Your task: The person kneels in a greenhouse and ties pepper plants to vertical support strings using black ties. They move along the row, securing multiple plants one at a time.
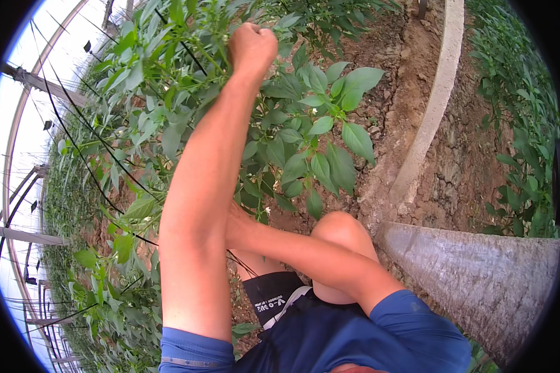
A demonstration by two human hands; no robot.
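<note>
My left hand (253, 49) is curled into a fist among the upper stems of a leafy pepper plant (322, 126) with small white flowers. Its fingers face away, so whether a stem or string is in them is hidden. Across my body, my right forearm passes behind my left arm; only the wrist and a bit of my right hand (236, 219) show, and its fingers are hidden. Thin dark strands (245, 265) hang just below that wrist, over my leg. Leaves surround both hands.
Black strings (86, 168) run slanting through the plants on the left. A curved pale concrete strip (431, 116) crosses the cracked soil (387, 93), and a broad concrete piece (476, 270) lies beside my knee. Another plant row (522, 116) grows at right. Greenhouse framing (16, 126) stands far left.
</note>
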